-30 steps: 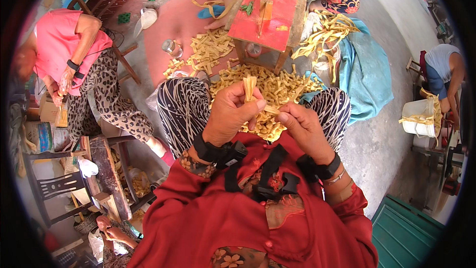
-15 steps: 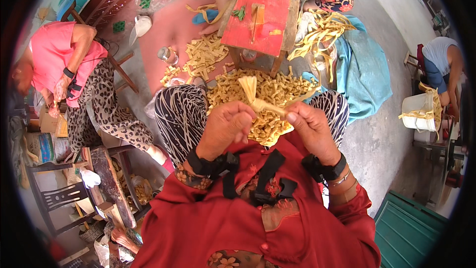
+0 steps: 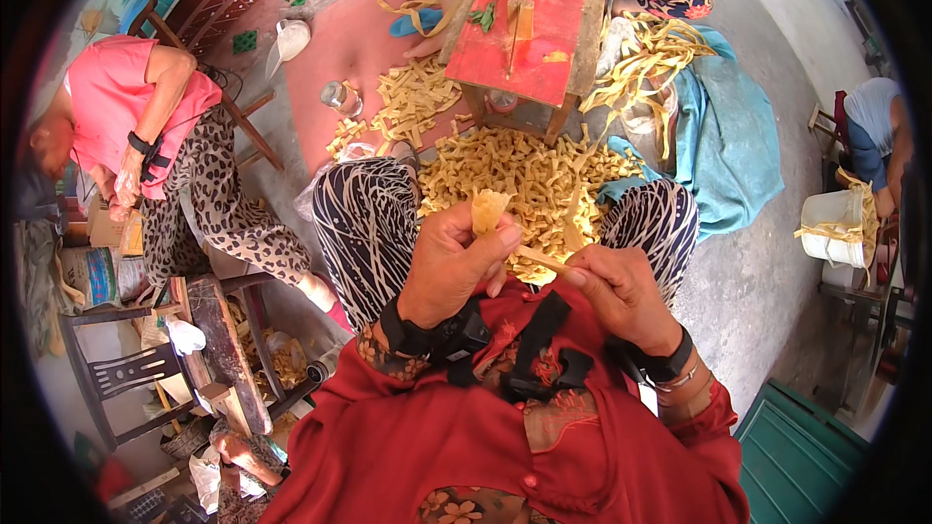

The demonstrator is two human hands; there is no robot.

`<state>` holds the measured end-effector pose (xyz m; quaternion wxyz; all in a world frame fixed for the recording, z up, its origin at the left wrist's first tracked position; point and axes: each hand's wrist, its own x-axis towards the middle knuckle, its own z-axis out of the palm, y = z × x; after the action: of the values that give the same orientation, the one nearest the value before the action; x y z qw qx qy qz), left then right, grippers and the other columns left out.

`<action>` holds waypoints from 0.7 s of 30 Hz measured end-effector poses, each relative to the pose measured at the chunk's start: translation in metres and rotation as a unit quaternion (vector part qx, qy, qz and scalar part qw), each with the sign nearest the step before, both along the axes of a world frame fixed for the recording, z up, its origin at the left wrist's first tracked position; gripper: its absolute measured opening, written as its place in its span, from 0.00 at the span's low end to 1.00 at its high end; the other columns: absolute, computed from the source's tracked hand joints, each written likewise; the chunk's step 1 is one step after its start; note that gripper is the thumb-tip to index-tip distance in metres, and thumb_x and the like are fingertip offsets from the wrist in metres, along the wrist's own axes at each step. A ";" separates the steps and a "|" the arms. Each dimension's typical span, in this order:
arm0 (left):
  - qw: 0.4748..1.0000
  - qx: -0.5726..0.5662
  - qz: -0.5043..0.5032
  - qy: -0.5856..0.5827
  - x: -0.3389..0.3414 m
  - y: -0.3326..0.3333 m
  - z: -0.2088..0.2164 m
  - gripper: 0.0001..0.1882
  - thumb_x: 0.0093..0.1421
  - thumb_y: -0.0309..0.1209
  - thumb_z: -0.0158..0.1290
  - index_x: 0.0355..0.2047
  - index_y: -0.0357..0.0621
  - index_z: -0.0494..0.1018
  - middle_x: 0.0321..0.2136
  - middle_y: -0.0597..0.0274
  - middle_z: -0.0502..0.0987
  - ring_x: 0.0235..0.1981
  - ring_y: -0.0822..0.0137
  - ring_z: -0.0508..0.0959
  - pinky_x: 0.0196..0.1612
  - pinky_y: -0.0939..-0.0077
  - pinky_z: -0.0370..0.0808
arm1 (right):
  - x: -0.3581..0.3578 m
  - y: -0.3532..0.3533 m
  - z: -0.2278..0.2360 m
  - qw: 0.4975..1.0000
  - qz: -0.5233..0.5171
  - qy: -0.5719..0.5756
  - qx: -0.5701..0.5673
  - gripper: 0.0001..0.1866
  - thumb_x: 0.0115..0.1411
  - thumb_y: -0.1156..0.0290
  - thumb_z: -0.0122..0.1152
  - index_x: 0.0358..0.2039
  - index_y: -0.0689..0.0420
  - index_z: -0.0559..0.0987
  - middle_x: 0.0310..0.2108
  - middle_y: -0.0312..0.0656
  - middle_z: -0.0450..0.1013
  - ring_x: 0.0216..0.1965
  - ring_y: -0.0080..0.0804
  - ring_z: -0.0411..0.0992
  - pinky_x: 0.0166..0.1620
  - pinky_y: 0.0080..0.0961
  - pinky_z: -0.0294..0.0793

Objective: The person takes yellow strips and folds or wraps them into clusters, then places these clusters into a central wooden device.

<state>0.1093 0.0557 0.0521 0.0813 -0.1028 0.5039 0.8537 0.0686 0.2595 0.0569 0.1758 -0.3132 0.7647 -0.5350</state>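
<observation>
Between my hands runs a pale yellow pliable strip (image 3: 541,257), narrow and twisted where it is stretched. My left hand (image 3: 449,267) is closed round one part of it, and a wider folded end stands up above the thumb. My right hand (image 3: 621,293) pinches the strip further along between thumb and fingers. Whether a knot lies inside the left fingers is hidden. Just beyond my hands, between my knees, lies a heap of short yellow knotted pieces (image 3: 505,175).
A red-topped wooden bench (image 3: 510,49) stands beyond the heap. Long yellow strips (image 3: 650,58) hang beside a blue cloth (image 3: 728,136) at the right. A glass jar (image 3: 342,97) stands left of the heap. A person in pink (image 3: 141,116) sits at the left; another bends over a white bucket (image 3: 835,223) at the right.
My hands have come down slightly toward me. The left fingers now cover the crossing in the strip that showed before, and less of its fanned end sticks up.
</observation>
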 end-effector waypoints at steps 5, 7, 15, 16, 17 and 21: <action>0.998 -0.002 0.036 -0.052 -0.012 -0.004 -0.012 0.04 0.59 0.26 0.51 0.30 0.38 0.70 0.17 0.68 0.68 0.13 0.79 0.65 0.15 0.84 0.67 | -0.014 -0.002 -0.011 0.999 0.004 -0.037 -0.001 0.09 0.60 0.70 0.52 0.26 0.62 0.72 0.17 0.42 0.64 0.18 0.34 0.62 0.24 0.24 0.62; 0.998 -0.011 0.039 -0.044 -0.023 -0.010 -0.023 0.04 0.59 0.27 0.51 0.30 0.38 0.69 0.16 0.69 0.67 0.13 0.79 0.65 0.15 0.84 0.67 | -0.028 -0.002 -0.031 0.997 0.010 -0.066 0.032 0.11 0.62 0.69 0.51 0.25 0.62 0.71 0.17 0.43 0.62 0.18 0.34 0.60 0.24 0.25 0.61; 0.985 -0.166 0.018 -0.038 -0.100 -0.039 -0.036 0.05 0.59 0.28 0.48 0.30 0.40 0.69 0.16 0.69 0.66 0.13 0.79 0.65 0.15 0.85 0.66 | -0.104 -0.020 -0.051 0.991 -0.033 0.065 0.116 0.14 0.63 0.61 0.48 0.26 0.58 0.68 0.20 0.51 0.66 0.24 0.53 0.66 0.26 0.40 0.63; 0.984 -0.175 0.037 -0.024 -0.114 -0.039 -0.029 0.05 0.59 0.28 0.48 0.30 0.40 0.69 0.16 0.70 0.66 0.13 0.79 0.64 0.15 0.86 0.65 | -0.117 -0.025 -0.047 0.988 -0.059 0.075 0.124 0.14 0.63 0.62 0.49 0.25 0.58 0.68 0.20 0.51 0.66 0.23 0.53 0.66 0.25 0.40 0.63; 0.982 -0.183 0.052 -0.010 -0.130 -0.039 -0.027 0.05 0.59 0.29 0.49 0.30 0.40 0.69 0.16 0.70 0.66 0.13 0.80 0.64 0.15 0.86 0.64 | -0.131 -0.028 -0.044 0.987 -0.061 0.073 0.128 0.14 0.63 0.62 0.49 0.25 0.58 0.68 0.20 0.51 0.66 0.23 0.53 0.66 0.25 0.40 0.63; 0.984 -0.166 0.064 0.016 -0.179 -0.053 -0.027 0.05 0.59 0.29 0.49 0.30 0.41 0.69 0.16 0.71 0.66 0.12 0.81 0.62 0.15 0.86 0.62 | -0.178 -0.047 -0.032 0.981 -0.101 0.133 0.095 0.14 0.62 0.62 0.50 0.25 0.59 0.68 0.19 0.51 0.65 0.23 0.54 0.66 0.25 0.40 0.63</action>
<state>-0.0696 0.0024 0.0249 0.0002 -0.1327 0.6325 0.7631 -0.1090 0.2120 0.0246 0.0464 -0.2844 0.8565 -0.4282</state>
